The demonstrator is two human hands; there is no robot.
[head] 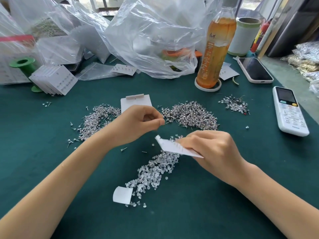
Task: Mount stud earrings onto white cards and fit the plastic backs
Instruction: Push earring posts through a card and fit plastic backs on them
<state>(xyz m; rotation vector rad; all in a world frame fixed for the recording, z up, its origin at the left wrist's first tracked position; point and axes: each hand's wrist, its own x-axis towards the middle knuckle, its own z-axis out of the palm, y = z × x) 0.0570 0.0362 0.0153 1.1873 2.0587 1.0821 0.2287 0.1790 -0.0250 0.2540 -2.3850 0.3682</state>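
Gripping a white card [174, 145] (tilted), right hand [212, 150] over plastic backs [155, 173].

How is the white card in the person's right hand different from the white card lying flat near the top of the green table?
The held card is tilted off the table, gripped by the right hand, and has stud posts poking through it. The flat card lies on the green table, partly hidden by the left hand, and shows no studs. Both are white.
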